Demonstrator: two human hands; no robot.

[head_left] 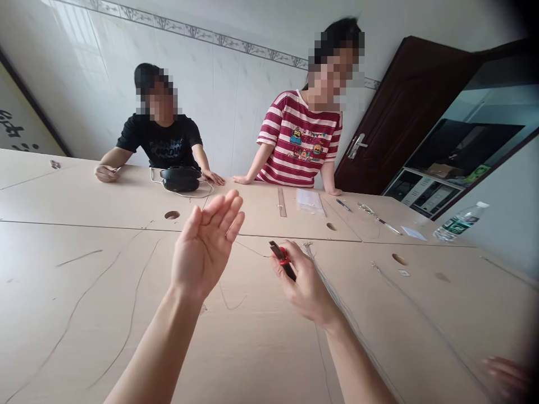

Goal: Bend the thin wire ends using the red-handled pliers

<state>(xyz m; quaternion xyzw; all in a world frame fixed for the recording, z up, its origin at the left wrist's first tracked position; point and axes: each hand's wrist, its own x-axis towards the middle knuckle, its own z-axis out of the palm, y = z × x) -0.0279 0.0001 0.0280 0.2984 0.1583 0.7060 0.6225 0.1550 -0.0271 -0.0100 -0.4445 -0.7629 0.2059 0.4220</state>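
My left hand is raised over the table, palm up and fingers stretched out, with nothing in it. To its right, my right hand is closed round a small dark tool with red parts, whose tip points up and to the left. A thin wire runs across the table toward the tool; whether it touches the tool is unclear. Beside and beyond my right hand lies a bundle of thin grey wires.
Two people stand or sit across the table. Black headphones, a ruler, a plastic packet, a pen and a bottle lie there. Loose wires cross the left. Another person's hand shows lower right.
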